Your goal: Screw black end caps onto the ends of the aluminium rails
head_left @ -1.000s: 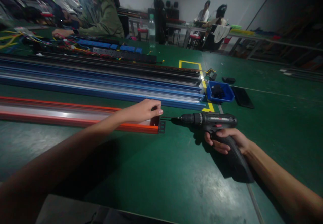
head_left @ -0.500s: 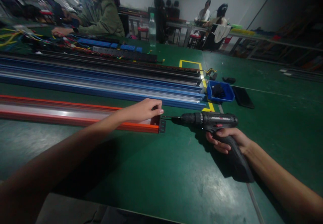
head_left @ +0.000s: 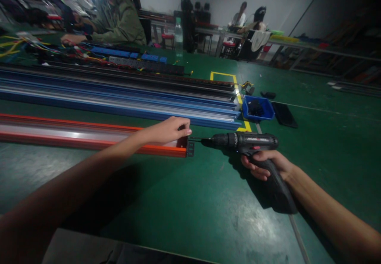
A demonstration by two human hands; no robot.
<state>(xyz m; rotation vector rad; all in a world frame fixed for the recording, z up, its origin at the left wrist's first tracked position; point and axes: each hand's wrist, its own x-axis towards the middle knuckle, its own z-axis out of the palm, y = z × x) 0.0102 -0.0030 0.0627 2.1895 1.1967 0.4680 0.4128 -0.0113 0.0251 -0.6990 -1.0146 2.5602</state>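
A long orange-red metal channel (head_left: 162,150) lies along the green table, with a black end cap (head_left: 190,149) at its right end. Over that end rests my left hand (head_left: 169,130), its fingers bent and closed on the cap's upper part; the fingertips are partly hidden. My right hand (head_left: 274,164) is wrapped round the handle of a black cordless drill (head_left: 253,140). The drill lies level and points left. Its thin bit (head_left: 196,139) reaches the outer face of the cap; whether it touches a screw is too small to tell.
Behind the channel lie several blue and black metal profiles (head_left: 178,108). A blue bin (head_left: 269,115) with small black parts stands right of them, beside a dark flat object (head_left: 285,115). Wired strips and a bottle (head_left: 178,37) are farther back, near a seated person in a green jacket (head_left: 125,22).
The view has shifted very slightly. Both hands, the drill and the channel keep the same positions relative to each other.
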